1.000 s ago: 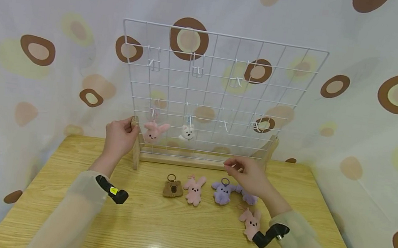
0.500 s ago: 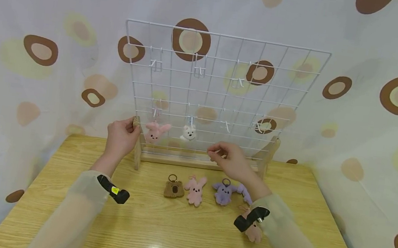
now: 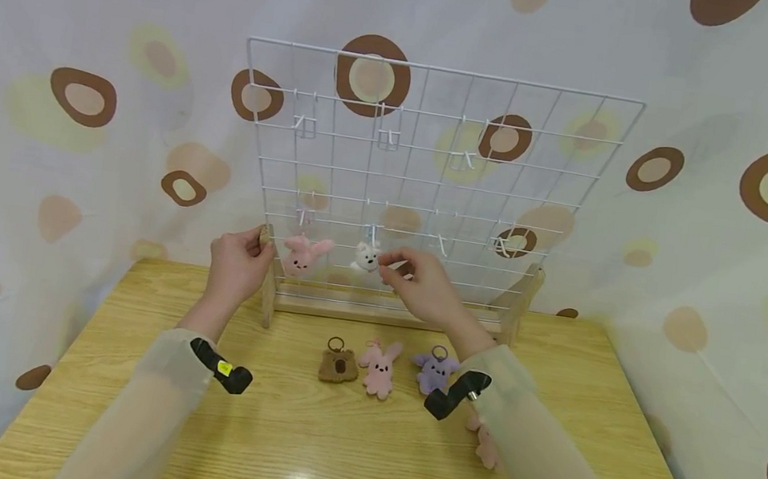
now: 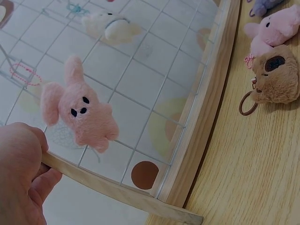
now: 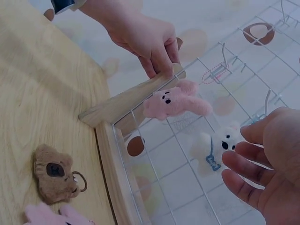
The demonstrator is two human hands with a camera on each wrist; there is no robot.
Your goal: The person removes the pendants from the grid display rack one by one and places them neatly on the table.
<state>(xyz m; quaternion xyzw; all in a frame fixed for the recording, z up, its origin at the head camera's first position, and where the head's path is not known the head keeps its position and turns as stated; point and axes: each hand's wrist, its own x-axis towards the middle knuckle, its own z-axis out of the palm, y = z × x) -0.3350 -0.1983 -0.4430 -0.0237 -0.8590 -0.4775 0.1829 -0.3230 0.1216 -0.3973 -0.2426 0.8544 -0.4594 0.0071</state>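
My left hand (image 3: 238, 265) grips the top of the left wooden post (image 5: 133, 96) of a white wire grid rack (image 3: 450, 70), thumb on one side and fingers on the other. Beside it a pink bunny plush keychain (image 4: 84, 115) hangs from a hook. One hook to the right hangs a white bear plush keychain (image 5: 227, 139) with a blue tag at its neck. My right hand (image 3: 425, 285) is at the bear's right side, fingers loosely bent and holding nothing. Its fingertips (image 5: 229, 159) overlap the bear's edge in the right wrist view.
On the wooden table (image 3: 242, 431) before the rack lie a brown bear plush keychain (image 3: 338, 365), a pink bunny plush (image 3: 379, 372) and a purple plush (image 3: 435, 374). Another pink plush (image 3: 487, 450) lies partly under my right forearm. Bare hooks (image 3: 388, 139) stick out from the grid's upper row.
My right hand has moved left and up, from above the purple plush to the white bear keychain. My left hand stays on the post. The hanging keychains keep their places.
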